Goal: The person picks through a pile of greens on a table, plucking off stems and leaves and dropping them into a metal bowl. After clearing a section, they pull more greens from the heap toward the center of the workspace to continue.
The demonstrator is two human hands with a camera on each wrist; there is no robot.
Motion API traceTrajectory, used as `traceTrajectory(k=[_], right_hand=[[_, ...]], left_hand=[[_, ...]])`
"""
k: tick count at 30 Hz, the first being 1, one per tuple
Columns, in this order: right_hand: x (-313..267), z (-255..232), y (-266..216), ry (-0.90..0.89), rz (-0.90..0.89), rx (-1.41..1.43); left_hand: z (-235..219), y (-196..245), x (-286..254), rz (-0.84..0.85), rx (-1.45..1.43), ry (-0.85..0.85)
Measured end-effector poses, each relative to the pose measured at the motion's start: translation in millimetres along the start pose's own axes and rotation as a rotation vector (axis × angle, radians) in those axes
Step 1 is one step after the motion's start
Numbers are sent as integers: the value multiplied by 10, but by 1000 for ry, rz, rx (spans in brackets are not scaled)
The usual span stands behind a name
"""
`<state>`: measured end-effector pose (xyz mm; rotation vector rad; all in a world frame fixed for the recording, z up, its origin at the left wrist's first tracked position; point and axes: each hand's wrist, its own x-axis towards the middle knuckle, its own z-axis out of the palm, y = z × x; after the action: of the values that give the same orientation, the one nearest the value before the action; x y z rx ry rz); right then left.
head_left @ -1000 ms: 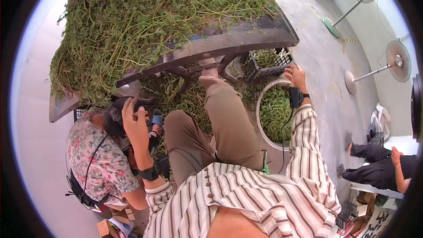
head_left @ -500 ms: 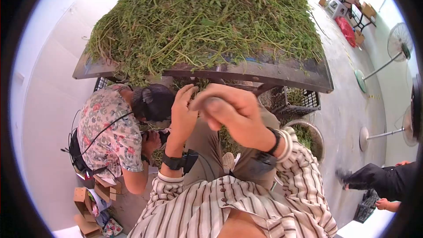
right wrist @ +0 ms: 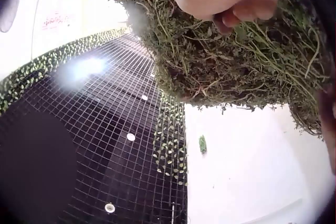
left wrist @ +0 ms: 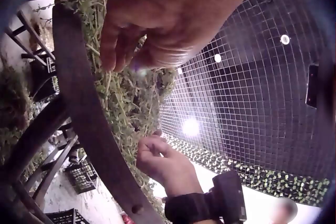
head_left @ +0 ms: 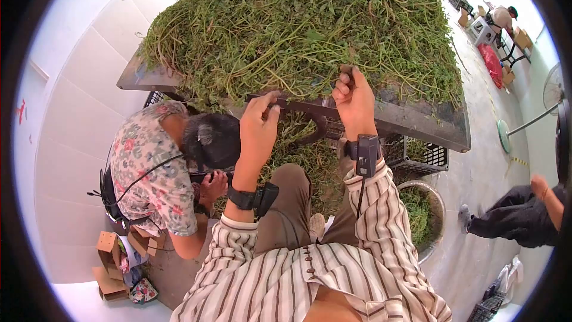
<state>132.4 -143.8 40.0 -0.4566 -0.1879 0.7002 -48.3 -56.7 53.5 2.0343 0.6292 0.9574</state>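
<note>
Just beyond the left hand (head_left: 258,134), loosely bent with nothing visible in it, and the right hand (head_left: 356,106), curled, any hold unclear, greens (head_left: 310,24) cover the surface (head_left: 417,120)

Rough, leafy stems (head_left: 310,30) are covering a scuffed, dull desk (head_left: 417,123).
At twelve o'clock in the head view, the desk's dark edge is looking matt and worn, its material staying unclear; at two, a red bag (head_left: 491,65) is showing crinkled, slightly glossy plastic; at three, a crate (head_left: 438,159) is showing black plastic; at eight, boxes (head_left: 109,283) are showing matt brown cardboard; at six, a shirt (head_left: 262,286) is creasing in striped cloth.
</note>
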Motion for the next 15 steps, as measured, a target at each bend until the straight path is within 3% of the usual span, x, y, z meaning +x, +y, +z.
traceTrajectory(k=[3, 6, 8, 15], right_hand=[[-1, -11, 13, 57, 41, -36], [-54, 37, 55, -14, 85, -145], [-59, 40, 78, -16, 97, -149], [-66, 70, 103, -3, 141, -203]], left_hand=[[55, 45, 159, 70, 75, 9], [160, -26, 311, 164, 183, 10], [238, -126, 388, 241, 402, 22], [248, -187, 576, 269, 554, -7]])
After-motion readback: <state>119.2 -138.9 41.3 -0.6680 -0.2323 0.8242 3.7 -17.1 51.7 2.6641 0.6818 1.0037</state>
